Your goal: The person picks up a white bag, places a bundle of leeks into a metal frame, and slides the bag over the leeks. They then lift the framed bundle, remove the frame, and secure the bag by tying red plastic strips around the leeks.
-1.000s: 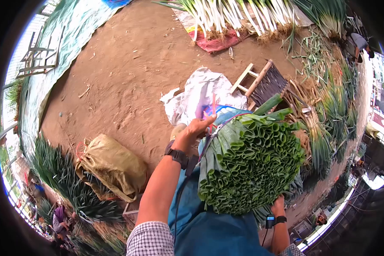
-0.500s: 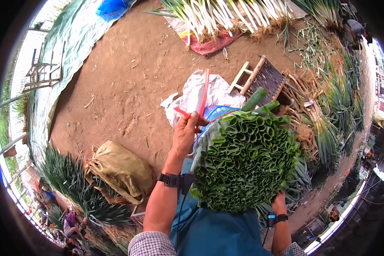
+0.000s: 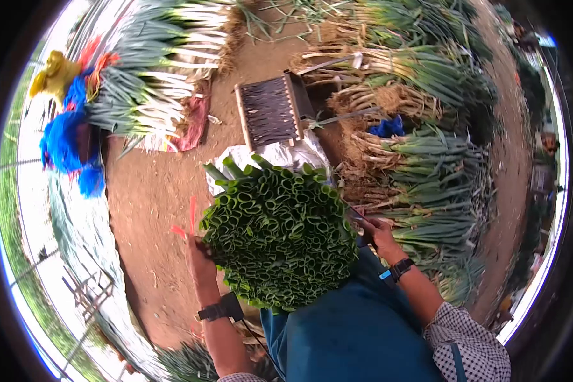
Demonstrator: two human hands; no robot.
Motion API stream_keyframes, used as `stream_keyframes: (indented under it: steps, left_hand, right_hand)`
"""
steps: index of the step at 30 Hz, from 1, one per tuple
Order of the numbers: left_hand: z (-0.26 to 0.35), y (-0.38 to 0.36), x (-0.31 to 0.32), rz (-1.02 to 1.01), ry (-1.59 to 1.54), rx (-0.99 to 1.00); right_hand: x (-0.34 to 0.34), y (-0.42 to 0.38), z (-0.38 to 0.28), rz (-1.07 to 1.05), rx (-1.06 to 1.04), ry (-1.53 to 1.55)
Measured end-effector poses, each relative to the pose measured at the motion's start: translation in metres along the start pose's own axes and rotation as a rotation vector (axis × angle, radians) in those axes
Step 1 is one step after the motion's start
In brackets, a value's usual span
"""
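Observation:
A big bundle of green onions point(image 3: 277, 235) stands in front of my body, its cut hollow green ends facing up at me. My left hand point(image 3: 202, 264) is closed at the bundle's left side, with the ends of a red plastic strip point(image 3: 192, 216) sticking up from it. The bundle's leaves partly hide those fingers. On the right side, my right hand point(image 3: 378, 237) has its fingers curled close to the bundle. A thin dark thing shows at its fingertips, too small to make out. The lower part of the bundle is hidden beneath its leaf ends.
A low stool with a woven dark seat point(image 3: 270, 111) stands beyond the bundle, near a white sheet point(image 3: 312, 149). Rows of green onions point(image 3: 426, 172) lie along the right, and more onions point(image 3: 165, 83) lie at the upper left beside blue netting point(image 3: 67, 143).
My view has turned to the right. My right hand has come up from under the bundle to its right side. My left hand, with the red strip, has lowered beside the bundle.

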State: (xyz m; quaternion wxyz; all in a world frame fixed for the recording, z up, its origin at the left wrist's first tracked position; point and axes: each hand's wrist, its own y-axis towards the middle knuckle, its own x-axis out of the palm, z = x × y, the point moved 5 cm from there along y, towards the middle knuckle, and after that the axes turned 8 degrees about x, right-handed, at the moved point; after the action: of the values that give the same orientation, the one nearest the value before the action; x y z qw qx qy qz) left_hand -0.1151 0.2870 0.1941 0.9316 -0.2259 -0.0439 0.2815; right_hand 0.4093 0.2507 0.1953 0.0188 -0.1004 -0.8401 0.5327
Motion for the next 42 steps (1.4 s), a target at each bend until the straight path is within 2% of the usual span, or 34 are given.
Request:
stream_keyframes:
  steps: [1,2,3,4,5,6,7,8,10,13,16,17,20,23,25,27,30,36,38,40,42]
  left_hand:
    - [0.008,-0.004,0.006,-0.014,-0.198,-0.072]
    - [0.026,-0.008,0.011,-0.027,-0.395,-0.144]
    - [0.069,-0.031,0.032,-0.039,-0.239,-0.079]
    - [0.076,-0.054,0.033,-0.054,-0.233,-0.105]
    - [0.081,-0.078,0.022,-0.075,-0.218,-0.128]
    - [0.084,-0.085,0.021,-0.098,-0.218,-0.137]
    - [0.09,-0.087,0.02,-0.024,-0.22,-0.177]
    - [0.093,-0.085,0.015,-0.033,-0.199,-0.188]
    - [0.092,-0.069,0.024,-0.09,-0.168,-0.216]
    - [0.093,-0.056,0.018,-0.121,-0.166,-0.282]
    - [0.108,-0.049,0.023,-0.17,-0.103,-0.306]
    - [0.114,-0.045,0.027,-0.198,-0.092,-0.31]
    - [0.137,-0.033,0.043,-0.201,-0.044,-0.318]
    - [0.157,-0.024,0.065,-0.218,0.03,-0.341]
    - [0.166,-0.019,0.079,-0.166,0.085,-0.373]
    - [0.166,-0.012,0.085,-0.204,0.107,-0.406]
    - [0.168,-0.022,0.103,-0.268,0.126,-0.413]
    - [0.158,-0.022,0.086,-0.28,0.156,-0.414]
    - [0.156,-0.026,0.076,-0.244,0.164,-0.437]
    - [0.148,-0.032,0.074,-0.294,0.259,-0.383]
    - [0.145,-0.034,0.079,-0.198,0.284,-0.33]
  right_hand:
    - [0.009,-0.008,-0.001,0.039,-0.021,0.078]
    - [0.032,-0.024,-0.008,0.056,-0.073,-0.027]
    - [0.057,-0.041,-0.026,0.07,-0.135,-0.135]
    - [0.07,-0.058,-0.033,0.084,-0.181,-0.24]
    - [0.073,-0.057,-0.03,0.079,-0.199,-0.024]
    - [0.066,-0.058,-0.029,0.039,-0.155,0.047]
    - [0.062,-0.044,-0.032,0.066,-0.203,-0.077]
    - [0.058,-0.036,-0.026,0.106,-0.215,-0.199]
    - [0.046,-0.029,-0.034,0.088,-0.217,-0.234]
    - [0.031,-0.026,-0.024,0.062,-0.377,-0.489]
    - [0.022,-0.034,-0.003,0.105,-0.504,-0.54]
    - [0.022,-0.029,0.007,0.223,-0.562,-0.674]
    - [0.036,-0.003,0.053,0.398,-0.43,-0.809]
    - [0.046,-0.006,0.092,0.484,-0.396,-0.7]
    - [0.054,0.007,0.124,0.394,-0.187,-0.488]
    - [0.063,0.008,0.153,0.37,-0.083,-0.19]
    - [0.072,-0.014,0.179,0.394,-0.135,0.454]
    - [0.065,-0.025,0.142,0.361,-0.163,0.593]
    - [0.085,-0.033,0.113,0.273,-0.148,0.656]
    - [0.093,-0.038,0.09,0.213,-0.121,0.669]
    - [0.093,-0.046,0.073,0.184,-0.073,0.638]
